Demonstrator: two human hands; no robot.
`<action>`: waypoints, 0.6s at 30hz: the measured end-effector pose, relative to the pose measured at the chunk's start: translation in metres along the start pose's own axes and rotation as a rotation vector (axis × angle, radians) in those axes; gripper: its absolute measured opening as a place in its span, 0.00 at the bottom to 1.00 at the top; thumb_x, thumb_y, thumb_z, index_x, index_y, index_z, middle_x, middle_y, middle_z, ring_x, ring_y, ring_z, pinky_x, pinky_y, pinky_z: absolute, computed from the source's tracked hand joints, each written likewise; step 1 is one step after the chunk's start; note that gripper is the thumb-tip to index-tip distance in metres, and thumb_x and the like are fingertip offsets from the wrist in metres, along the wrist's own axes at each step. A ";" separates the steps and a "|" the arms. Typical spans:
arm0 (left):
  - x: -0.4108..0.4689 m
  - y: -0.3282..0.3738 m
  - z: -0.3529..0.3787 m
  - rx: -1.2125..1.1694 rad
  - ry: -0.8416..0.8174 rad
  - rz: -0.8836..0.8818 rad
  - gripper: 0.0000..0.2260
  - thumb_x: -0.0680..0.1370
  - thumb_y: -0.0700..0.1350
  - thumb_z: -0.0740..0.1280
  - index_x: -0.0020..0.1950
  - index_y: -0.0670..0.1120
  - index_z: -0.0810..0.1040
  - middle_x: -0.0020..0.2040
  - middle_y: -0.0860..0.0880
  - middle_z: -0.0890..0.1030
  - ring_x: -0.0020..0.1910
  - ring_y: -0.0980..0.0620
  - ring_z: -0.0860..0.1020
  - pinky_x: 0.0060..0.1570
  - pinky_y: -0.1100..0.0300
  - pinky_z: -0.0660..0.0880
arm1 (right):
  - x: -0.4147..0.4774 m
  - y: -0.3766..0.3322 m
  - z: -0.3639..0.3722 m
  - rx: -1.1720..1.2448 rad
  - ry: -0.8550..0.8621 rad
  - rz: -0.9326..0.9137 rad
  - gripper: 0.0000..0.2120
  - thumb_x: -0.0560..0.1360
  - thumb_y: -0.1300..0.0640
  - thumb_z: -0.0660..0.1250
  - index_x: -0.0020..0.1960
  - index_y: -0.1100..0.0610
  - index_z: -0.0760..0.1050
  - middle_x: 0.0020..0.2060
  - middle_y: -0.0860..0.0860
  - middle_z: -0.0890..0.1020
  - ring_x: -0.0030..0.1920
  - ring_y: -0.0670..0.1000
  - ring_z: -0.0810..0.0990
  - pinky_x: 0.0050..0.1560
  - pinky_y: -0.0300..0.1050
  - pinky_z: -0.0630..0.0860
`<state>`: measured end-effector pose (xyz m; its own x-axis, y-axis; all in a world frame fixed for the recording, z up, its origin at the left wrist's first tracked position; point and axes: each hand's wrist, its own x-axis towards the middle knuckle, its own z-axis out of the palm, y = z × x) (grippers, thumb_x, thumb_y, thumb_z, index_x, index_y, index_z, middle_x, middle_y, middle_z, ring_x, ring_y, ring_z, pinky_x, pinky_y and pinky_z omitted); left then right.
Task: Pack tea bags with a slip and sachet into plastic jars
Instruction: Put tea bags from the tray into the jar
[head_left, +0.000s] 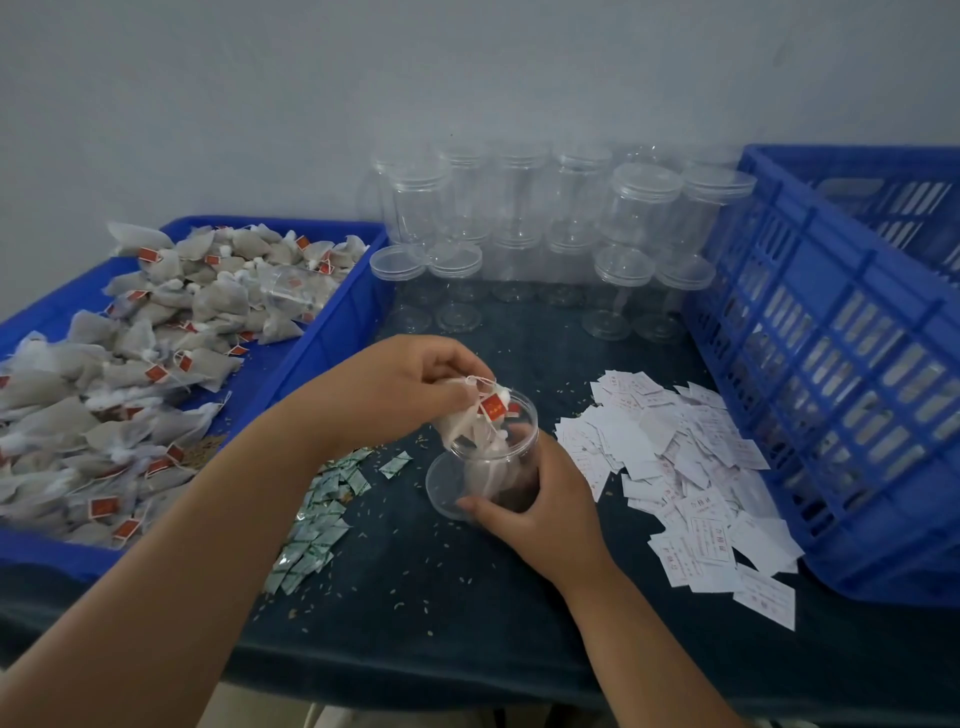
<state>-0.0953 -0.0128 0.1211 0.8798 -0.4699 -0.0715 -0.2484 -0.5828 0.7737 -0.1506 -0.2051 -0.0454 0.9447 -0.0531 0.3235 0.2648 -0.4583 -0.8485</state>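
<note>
Clear plastic jar (498, 457) stands at the centre of the frame, the right hand (540, 504) curled round its lower side. The left hand (410, 384) pinches a bunch of tea bags (467, 421) by their strings, half inside the jar's mouth. Green sachets (317, 525) lie lower left of it and paper slips (691, 467) to the right. A blue tray (332, 332) heaped with more bags fills the left, and empty jars (561, 208) stand behind.

Dim, flat light; soft blur; wide-angle bending at edges.
</note>
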 end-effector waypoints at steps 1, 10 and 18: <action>0.001 0.000 0.002 0.009 0.013 0.004 0.06 0.82 0.49 0.69 0.55 0.60 0.84 0.50 0.62 0.87 0.50 0.63 0.84 0.54 0.59 0.78 | 0.000 0.000 0.000 0.005 -0.002 0.003 0.38 0.63 0.31 0.82 0.69 0.38 0.74 0.60 0.34 0.82 0.61 0.40 0.81 0.56 0.32 0.76; 0.009 -0.005 0.021 0.209 0.290 0.086 0.08 0.75 0.59 0.76 0.50 0.58 0.83 0.44 0.61 0.85 0.43 0.65 0.82 0.41 0.69 0.76 | -0.001 0.001 0.000 0.022 -0.007 0.032 0.35 0.63 0.32 0.83 0.65 0.41 0.76 0.56 0.37 0.83 0.57 0.43 0.82 0.51 0.32 0.76; -0.001 -0.010 0.039 0.673 0.011 0.118 0.24 0.87 0.58 0.46 0.45 0.55 0.78 0.44 0.55 0.79 0.52 0.56 0.75 0.70 0.46 0.67 | 0.001 0.001 0.000 0.034 0.002 -0.001 0.32 0.63 0.34 0.82 0.62 0.39 0.76 0.55 0.37 0.84 0.55 0.44 0.83 0.49 0.31 0.75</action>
<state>-0.1097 -0.0322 0.0893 0.8342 -0.5514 -0.0016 -0.5382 -0.8148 0.2156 -0.1500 -0.2057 -0.0454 0.9440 -0.0549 0.3253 0.2721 -0.4282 -0.8617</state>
